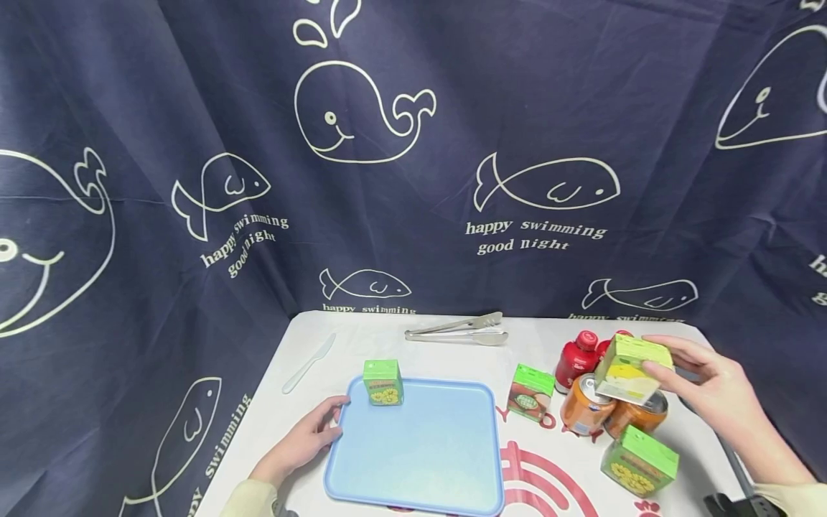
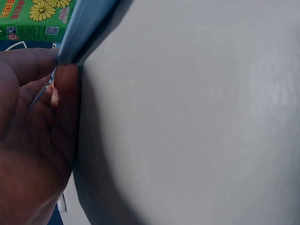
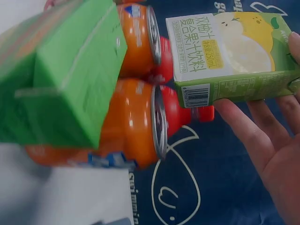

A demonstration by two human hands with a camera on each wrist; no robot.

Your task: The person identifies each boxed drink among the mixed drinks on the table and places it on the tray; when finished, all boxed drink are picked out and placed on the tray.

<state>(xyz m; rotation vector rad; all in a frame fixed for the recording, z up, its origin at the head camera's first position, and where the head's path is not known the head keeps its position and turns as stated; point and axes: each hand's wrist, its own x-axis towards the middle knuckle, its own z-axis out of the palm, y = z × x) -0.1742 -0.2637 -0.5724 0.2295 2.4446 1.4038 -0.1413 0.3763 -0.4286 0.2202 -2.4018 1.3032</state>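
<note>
My right hand (image 1: 717,391) holds a yellow-green juice carton (image 1: 632,368) off the table, over two orange cans (image 1: 584,408). In the right wrist view, its fingers lie along the underside and end of this carton (image 3: 234,51), which shows a pomelo picture and Chinese print. The left hand (image 1: 306,439) grips the left rim of a light blue tray (image 1: 420,452); in the left wrist view its fingertips meet at the tray's edge (image 2: 89,28). A green drink carton with yellow flowers (image 1: 384,384) stands on the tray near its back left corner.
Two red bottles (image 1: 575,362) stand behind the cans. A green-topped carton (image 1: 531,393) is left of the cans, and a flowered green carton (image 1: 639,462) stands in front. Metal tongs (image 1: 455,332) lie at the back; a pale knife (image 1: 310,364) lies at the left.
</note>
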